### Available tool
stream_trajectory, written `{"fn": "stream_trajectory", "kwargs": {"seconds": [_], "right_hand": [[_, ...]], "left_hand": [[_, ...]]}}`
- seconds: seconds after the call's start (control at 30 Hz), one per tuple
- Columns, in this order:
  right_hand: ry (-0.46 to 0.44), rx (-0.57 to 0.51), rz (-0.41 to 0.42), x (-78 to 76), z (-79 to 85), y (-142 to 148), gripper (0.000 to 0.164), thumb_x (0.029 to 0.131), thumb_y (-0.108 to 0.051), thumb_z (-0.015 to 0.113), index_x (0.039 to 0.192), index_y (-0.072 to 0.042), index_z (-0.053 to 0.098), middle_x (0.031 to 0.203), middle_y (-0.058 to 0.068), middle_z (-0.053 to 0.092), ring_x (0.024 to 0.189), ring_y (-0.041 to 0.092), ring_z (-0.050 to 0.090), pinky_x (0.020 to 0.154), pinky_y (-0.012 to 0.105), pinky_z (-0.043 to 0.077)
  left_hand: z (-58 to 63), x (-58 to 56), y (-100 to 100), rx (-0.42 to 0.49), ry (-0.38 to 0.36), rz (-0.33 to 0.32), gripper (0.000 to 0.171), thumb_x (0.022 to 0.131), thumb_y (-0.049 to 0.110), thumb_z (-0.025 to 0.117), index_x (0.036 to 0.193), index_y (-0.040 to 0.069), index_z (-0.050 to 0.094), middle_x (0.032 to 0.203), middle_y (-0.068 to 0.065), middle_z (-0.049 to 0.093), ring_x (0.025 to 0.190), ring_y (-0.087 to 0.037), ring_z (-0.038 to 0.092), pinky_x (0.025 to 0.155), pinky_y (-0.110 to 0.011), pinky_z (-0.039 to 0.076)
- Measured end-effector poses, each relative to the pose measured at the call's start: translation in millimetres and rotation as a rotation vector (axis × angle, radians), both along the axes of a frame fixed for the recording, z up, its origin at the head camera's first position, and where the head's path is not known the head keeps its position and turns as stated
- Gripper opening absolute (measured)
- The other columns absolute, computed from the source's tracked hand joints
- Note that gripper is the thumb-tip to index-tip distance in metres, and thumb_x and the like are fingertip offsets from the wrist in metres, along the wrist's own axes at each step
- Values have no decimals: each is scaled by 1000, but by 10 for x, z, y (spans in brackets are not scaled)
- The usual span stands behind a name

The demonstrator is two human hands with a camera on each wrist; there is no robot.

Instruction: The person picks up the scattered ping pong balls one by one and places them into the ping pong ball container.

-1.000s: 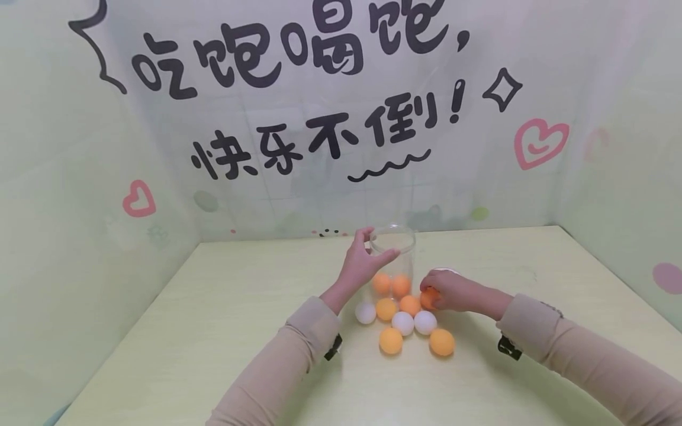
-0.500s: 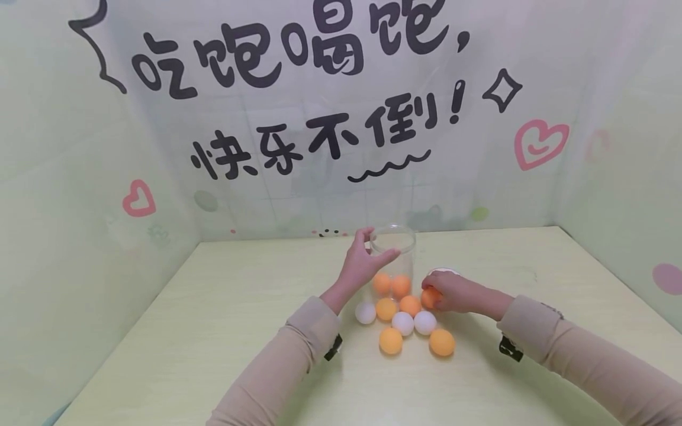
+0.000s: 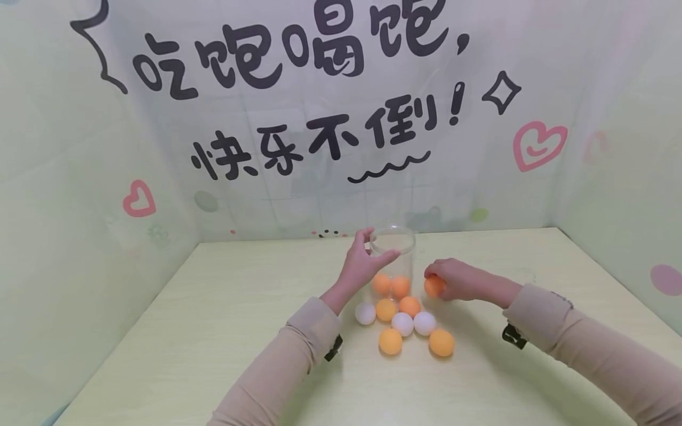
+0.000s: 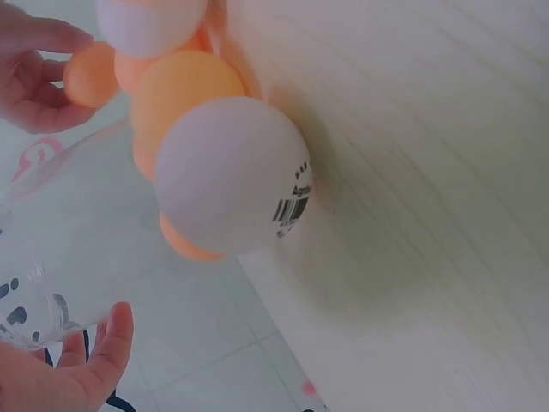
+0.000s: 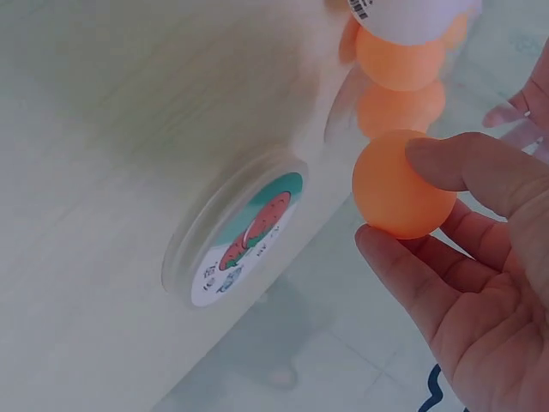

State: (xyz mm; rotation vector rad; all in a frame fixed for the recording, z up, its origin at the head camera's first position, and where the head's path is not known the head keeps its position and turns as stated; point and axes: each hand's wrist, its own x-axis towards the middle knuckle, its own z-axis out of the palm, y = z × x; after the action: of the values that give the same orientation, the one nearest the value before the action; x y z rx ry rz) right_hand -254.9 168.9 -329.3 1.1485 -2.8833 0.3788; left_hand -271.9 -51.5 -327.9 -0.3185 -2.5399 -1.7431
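Note:
A clear plastic jar (image 3: 393, 260) stands upright on the table, with orange ping-pong balls (image 3: 401, 286) showing inside at its bottom. My left hand (image 3: 360, 260) grips it near the rim from the left side. Between thumb and fingers, my right hand (image 3: 460, 280) pinches an orange ping-pong ball (image 5: 403, 184) just to the right of the jar. In front of the jar lie several loose balls, among them a white ball (image 4: 232, 176) and a yellow-orange ball (image 3: 441, 342). A round lid (image 5: 249, 232) with a watermelon label lies near the right hand; in the head view that hand hides it.
The pale wooden table (image 3: 240, 331) is bounded by a printed cloth backdrop (image 3: 298, 195) behind and cloth walls at both sides. Another white ball (image 3: 402, 324) and a yellow-orange ball (image 3: 391, 341) rest at the front of the group.
My right hand has raised the orange ping-pong ball off the table and moved it slightly back. The left hand and the jar stay where they were.

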Motion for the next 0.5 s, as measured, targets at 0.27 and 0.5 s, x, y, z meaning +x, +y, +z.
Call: {"fn": "stream_trajectory", "kwargs": {"seconds": [0.27, 0.5], "right_hand": [[12, 15, -4, 11, 213, 27, 25, 72, 0, 69, 96, 2, 61, 87, 5, 60, 75, 16, 51, 69, 31, 46], [10, 24, -36, 1, 431, 10, 25, 73, -2, 71, 96, 1, 60, 84, 3, 57, 73, 15, 50, 67, 29, 45]], "left_hand": [[-24, -20, 9, -3, -1, -1, 78, 77, 38, 71, 139, 14, 30, 138, -10, 38, 118, -31, 44, 96, -42, 40], [-25, -24, 4, -13, 4, 2, 78, 77, 39, 71, 139, 13, 30, 138, -10, 38, 117, -30, 45, 95, -41, 41]]}}
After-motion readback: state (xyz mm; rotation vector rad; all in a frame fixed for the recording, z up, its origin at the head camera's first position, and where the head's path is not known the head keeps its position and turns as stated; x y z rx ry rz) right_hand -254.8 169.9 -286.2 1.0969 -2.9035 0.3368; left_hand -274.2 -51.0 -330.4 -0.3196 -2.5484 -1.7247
